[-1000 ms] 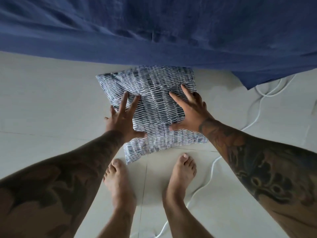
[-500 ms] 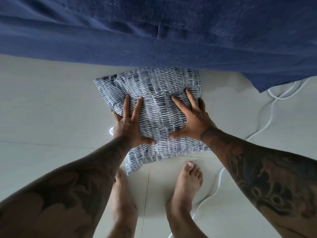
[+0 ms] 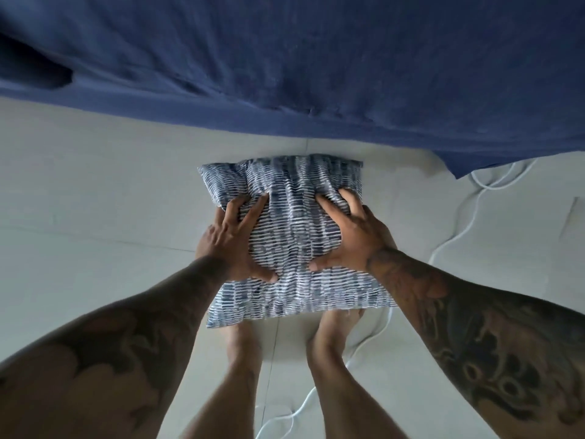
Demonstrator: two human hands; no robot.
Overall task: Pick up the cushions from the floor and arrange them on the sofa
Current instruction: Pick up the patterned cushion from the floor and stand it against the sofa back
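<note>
A square cushion (image 3: 291,223) with a blue-and-white dashed pattern is held over the pale floor, just in front of the sofa (image 3: 316,68), which is draped in dark blue fabric across the top of the view. My left hand (image 3: 231,245) grips its left side, fingers dug into the cover. My right hand (image 3: 351,239) grips its right side, bunching the fabric. The cushion's near edge hangs over my toes and hides them.
My bare feet (image 3: 329,337) stand on the pale tiled floor (image 3: 95,217). A white cable (image 3: 459,229) runs over the floor at the right, from under the sofa cover's corner down past my right foot.
My hands went from lying flat on the cushion to clutching it. The cushion has come up off the floor toward me and now covers my toes.
</note>
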